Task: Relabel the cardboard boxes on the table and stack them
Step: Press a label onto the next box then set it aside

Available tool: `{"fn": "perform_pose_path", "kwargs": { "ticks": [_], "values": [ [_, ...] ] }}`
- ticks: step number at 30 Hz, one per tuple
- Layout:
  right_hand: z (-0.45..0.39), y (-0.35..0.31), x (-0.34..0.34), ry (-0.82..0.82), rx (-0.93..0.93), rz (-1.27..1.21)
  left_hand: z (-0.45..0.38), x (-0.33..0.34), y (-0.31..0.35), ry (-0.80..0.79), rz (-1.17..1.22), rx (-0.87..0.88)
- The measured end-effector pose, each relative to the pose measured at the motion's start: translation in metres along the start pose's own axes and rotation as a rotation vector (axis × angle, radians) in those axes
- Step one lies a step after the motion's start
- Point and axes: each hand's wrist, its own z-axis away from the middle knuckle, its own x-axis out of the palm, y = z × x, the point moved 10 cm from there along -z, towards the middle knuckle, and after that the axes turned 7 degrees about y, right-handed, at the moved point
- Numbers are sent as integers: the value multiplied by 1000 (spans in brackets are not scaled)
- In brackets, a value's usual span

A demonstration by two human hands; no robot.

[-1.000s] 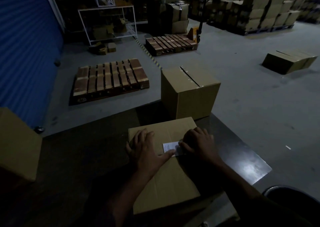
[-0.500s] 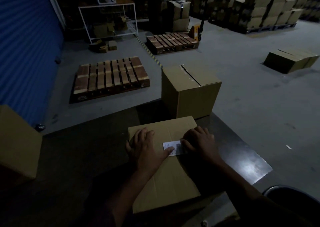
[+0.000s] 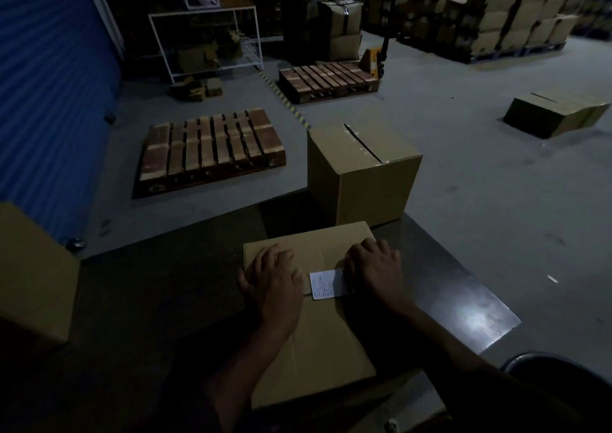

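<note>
A cardboard box (image 3: 318, 350) lies on the dark table (image 3: 165, 283) right in front of me, its top facing up. A small white label (image 3: 326, 285) sits flat on that top. My left hand (image 3: 273, 283) rests palm down on the box just left of the label, fingers straight. My right hand (image 3: 374, 273) lies flat at the label's right edge, covering part of it. A second, taller sealed box (image 3: 361, 174) stands at the table's far edge behind the first. A third box (image 3: 33, 273) stands at the table's left end.
A glossy bare stretch of table (image 3: 463, 313) lies to the right. A dark round bin (image 3: 556, 369) is at the lower right. On the floor beyond are two wooden pallets (image 3: 212, 148), a flat box (image 3: 556, 116), a pallet jack (image 3: 374, 58) and stacked cartons (image 3: 496, 12).
My left thumb has drawn back off the label's left edge, so more of the label shows. My right hand has slid slightly right along the label. The boxes stayed in place.
</note>
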Motion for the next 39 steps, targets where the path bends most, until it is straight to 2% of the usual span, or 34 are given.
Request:
{"fn": "perform_pose_path", "kwargs": {
  "ticks": [12, 20, 31, 36, 39],
  "values": [
    [13, 4, -10, 80, 12, -21, 0, 2, -1, 13, -14, -6],
    [6, 3, -2, -1, 4, -28, 0, 0, 0, -2, -30, -12],
    [0, 3, 1, -29, 60, 3, -1, 3, -2, -3, -26, -12],
    [0, 4, 3, -41, 83, -9, 0, 0, -1, 71, 0, -3],
    [0, 3, 1, -30, 86, -36, 0, 1, -1, 60, -16, -9]
  ]
}}
